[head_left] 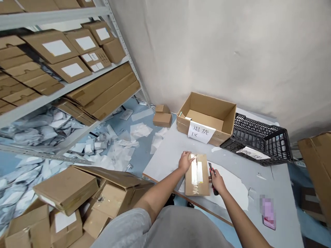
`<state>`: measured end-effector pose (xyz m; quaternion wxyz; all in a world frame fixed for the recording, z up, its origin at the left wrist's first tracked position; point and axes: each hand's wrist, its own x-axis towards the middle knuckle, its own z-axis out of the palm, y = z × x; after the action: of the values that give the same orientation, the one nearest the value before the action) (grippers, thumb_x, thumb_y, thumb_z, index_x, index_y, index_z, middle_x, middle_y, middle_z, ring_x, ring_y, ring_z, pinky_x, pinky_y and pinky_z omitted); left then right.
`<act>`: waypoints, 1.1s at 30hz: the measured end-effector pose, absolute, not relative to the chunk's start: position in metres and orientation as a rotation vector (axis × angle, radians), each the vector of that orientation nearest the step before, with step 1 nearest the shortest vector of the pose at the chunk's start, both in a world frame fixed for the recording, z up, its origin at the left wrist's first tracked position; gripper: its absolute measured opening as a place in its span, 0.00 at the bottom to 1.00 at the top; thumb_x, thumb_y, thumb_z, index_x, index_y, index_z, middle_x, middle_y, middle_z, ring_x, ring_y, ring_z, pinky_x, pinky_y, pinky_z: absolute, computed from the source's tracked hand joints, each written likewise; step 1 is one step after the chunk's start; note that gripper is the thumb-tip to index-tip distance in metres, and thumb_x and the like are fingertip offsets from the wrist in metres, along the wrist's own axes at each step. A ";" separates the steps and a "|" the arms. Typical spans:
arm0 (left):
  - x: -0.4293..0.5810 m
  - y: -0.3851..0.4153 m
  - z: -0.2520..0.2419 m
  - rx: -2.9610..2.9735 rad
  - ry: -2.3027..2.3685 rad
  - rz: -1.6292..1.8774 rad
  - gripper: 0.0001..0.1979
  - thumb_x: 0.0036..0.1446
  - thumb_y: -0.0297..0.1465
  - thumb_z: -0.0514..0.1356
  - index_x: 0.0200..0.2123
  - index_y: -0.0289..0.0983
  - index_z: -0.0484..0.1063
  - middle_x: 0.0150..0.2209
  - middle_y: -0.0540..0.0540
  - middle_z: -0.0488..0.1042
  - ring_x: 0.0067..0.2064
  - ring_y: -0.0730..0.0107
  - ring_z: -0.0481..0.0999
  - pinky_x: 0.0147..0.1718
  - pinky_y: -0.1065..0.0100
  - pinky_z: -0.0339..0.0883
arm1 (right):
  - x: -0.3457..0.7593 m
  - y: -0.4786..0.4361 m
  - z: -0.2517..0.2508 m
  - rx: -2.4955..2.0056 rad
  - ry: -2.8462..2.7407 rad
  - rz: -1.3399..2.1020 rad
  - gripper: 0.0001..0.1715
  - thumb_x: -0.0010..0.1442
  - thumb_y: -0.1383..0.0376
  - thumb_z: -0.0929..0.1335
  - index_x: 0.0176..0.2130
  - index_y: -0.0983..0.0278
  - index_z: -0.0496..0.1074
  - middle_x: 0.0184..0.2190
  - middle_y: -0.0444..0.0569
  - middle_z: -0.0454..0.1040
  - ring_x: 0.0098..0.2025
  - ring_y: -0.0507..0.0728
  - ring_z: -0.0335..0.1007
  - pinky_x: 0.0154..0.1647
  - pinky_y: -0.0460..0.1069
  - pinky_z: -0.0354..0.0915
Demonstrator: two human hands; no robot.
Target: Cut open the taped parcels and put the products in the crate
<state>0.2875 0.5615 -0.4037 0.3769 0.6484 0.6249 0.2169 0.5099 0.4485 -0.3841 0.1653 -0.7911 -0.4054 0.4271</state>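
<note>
Resting on the far end of a taped cardboard parcel (197, 175), the left hand (185, 162) lies open with its fingers slightly spread, holding nothing, while the forearm slants in from the lower left. The right hand (218, 181) is closed around a red-and-black utility knife (212, 179), with the wrist bent and the forearm reaching in from the lower right. The knife stands just beside the parcel's long right edge, and whether its blade is out is too small to tell. The parcel lies flat between the hands on a pale gray table (280, 196), partly on a white sheet (230, 186), with clear tape and white strips across its top. Farther along the table sits an open cardboard box (204, 113) bearing a white paper sign (201, 132) with Chinese characters, beside a tilted black plastic crate (258, 137). A blurred pink object (269, 213) lies near the table's right side. To the left, cardboard parcels (69, 186) are piled by the table, more fill a metal shelf (77, 58), and white and gray packaging scraps (116, 144) cover the blue floor (139, 110).
</note>
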 end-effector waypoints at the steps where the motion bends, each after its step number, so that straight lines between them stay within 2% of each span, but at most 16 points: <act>1: 0.293 0.563 -0.405 1.691 1.588 0.543 0.28 0.65 0.37 0.64 0.67 0.40 0.70 0.67 0.40 0.69 0.69 0.56 0.68 0.67 0.63 0.63 | 0.506 0.441 -0.385 -2.220 -1.075 1.303 0.18 0.74 0.49 0.60 0.47 0.57 0.68 0.32 0.48 0.82 0.30 0.58 0.81 0.27 0.48 0.68; 3: 0.305 0.558 -0.408 1.732 1.621 0.484 0.34 0.66 0.38 0.63 0.72 0.36 0.63 0.72 0.34 0.62 0.73 0.50 0.61 0.71 0.58 0.58 | 0.501 0.434 -0.384 -2.171 -0.996 1.309 0.20 0.73 0.47 0.59 0.49 0.57 0.67 0.36 0.50 0.83 0.31 0.58 0.81 0.25 0.47 0.68; 6: 0.318 0.537 -0.415 1.770 1.712 0.373 0.44 0.65 0.42 0.63 0.76 0.29 0.51 0.74 0.26 0.57 0.76 0.38 0.55 0.73 0.48 0.52 | 0.502 0.445 -0.377 -2.138 -0.996 1.039 0.26 0.71 0.42 0.58 0.51 0.57 0.68 0.44 0.51 0.83 0.33 0.58 0.81 0.26 0.48 0.69; 9: 0.320 0.517 -0.422 1.817 1.725 0.334 0.46 0.66 0.42 0.60 0.78 0.31 0.43 0.76 0.27 0.54 0.75 0.37 0.56 0.71 0.46 0.55 | 0.507 0.470 -0.373 -2.109 -1.027 0.957 0.30 0.66 0.39 0.62 0.52 0.57 0.69 0.43 0.49 0.82 0.32 0.59 0.79 0.27 0.49 0.70; 11: 0.318 0.512 -0.426 1.833 1.719 0.298 0.47 0.66 0.43 0.60 0.79 0.33 0.41 0.77 0.28 0.52 0.75 0.37 0.56 0.71 0.47 0.57 | 0.508 0.486 -0.376 -2.106 -1.103 0.949 0.30 0.59 0.41 0.70 0.51 0.58 0.70 0.40 0.47 0.81 0.34 0.60 0.78 0.30 0.49 0.70; 14: 0.316 0.514 -0.429 1.844 1.684 0.255 0.49 0.65 0.42 0.61 0.79 0.31 0.40 0.78 0.27 0.48 0.77 0.37 0.53 0.71 0.47 0.57 | 0.506 0.502 -0.384 -2.101 -1.160 0.929 0.30 0.52 0.48 0.75 0.50 0.58 0.72 0.38 0.46 0.81 0.37 0.61 0.78 0.35 0.49 0.70; 18: 0.316 0.518 -0.430 1.857 1.647 0.310 0.48 0.66 0.42 0.59 0.79 0.30 0.39 0.79 0.28 0.42 0.78 0.38 0.51 0.73 0.47 0.54 | 0.510 0.508 -0.394 -2.080 -1.134 0.961 0.30 0.50 0.52 0.76 0.50 0.59 0.72 0.36 0.45 0.80 0.35 0.60 0.77 0.35 0.49 0.69; 23: 0.320 0.515 -0.423 1.940 1.583 0.277 0.46 0.65 0.41 0.60 0.78 0.31 0.45 0.79 0.30 0.43 0.77 0.38 0.53 0.72 0.49 0.55 | 0.525 0.503 -0.396 -2.146 -1.140 0.984 0.32 0.46 0.54 0.79 0.48 0.58 0.71 0.38 0.45 0.81 0.37 0.60 0.78 0.35 0.49 0.68; 29: 0.325 0.514 -0.413 2.121 1.431 0.168 0.44 0.63 0.36 0.60 0.77 0.29 0.49 0.79 0.32 0.42 0.77 0.43 0.54 0.73 0.52 0.54 | 0.522 0.480 -0.395 -2.305 -1.107 0.891 0.33 0.49 0.52 0.79 0.50 0.57 0.70 0.43 0.49 0.82 0.45 0.64 0.80 0.39 0.50 0.68; 33: 0.317 0.522 -0.412 2.156 1.307 0.152 0.44 0.62 0.37 0.60 0.77 0.32 0.51 0.79 0.34 0.44 0.77 0.45 0.53 0.74 0.51 0.52 | 0.512 0.464 -0.391 -2.384 -1.066 0.863 0.32 0.52 0.50 0.77 0.51 0.58 0.70 0.43 0.50 0.82 0.46 0.65 0.80 0.39 0.51 0.68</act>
<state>0.3172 0.5218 -0.4125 0.3032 0.8133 0.4932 0.0575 0.5124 0.4642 -0.3909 0.1944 -0.8503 -0.3801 0.3079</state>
